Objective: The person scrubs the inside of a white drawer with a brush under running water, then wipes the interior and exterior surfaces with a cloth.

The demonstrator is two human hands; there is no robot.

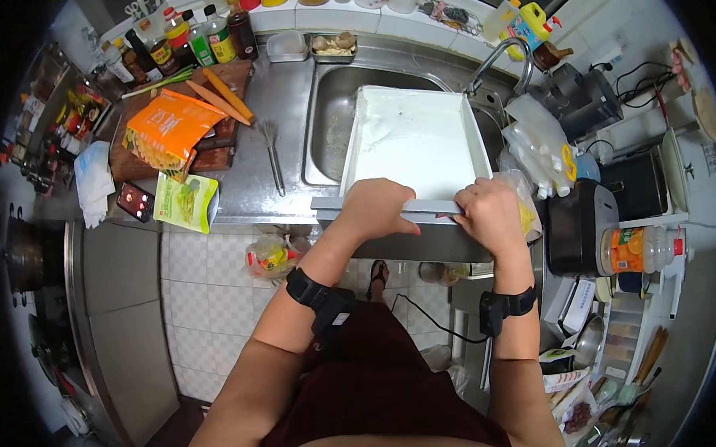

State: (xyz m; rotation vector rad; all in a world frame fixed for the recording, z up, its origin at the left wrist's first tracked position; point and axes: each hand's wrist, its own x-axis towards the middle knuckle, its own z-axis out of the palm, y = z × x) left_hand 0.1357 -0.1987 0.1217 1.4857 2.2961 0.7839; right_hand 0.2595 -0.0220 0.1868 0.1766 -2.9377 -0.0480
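A large white drawer with a grey front rail lies over the sink, its far end inside the basin. A few dark specks show on its white bottom. My left hand is closed over the front rail, its thumb on the near side. Further right, my right hand has its fingers curled over the same rail. A dark front panel hangs below the rail, between my hands. The undersides of both grips are hidden.
Left of the sink are a whisk, an orange bag on a cutting board, a green packet and a phone. A faucet arches behind the drawer. Plastic bags crowd the right side.
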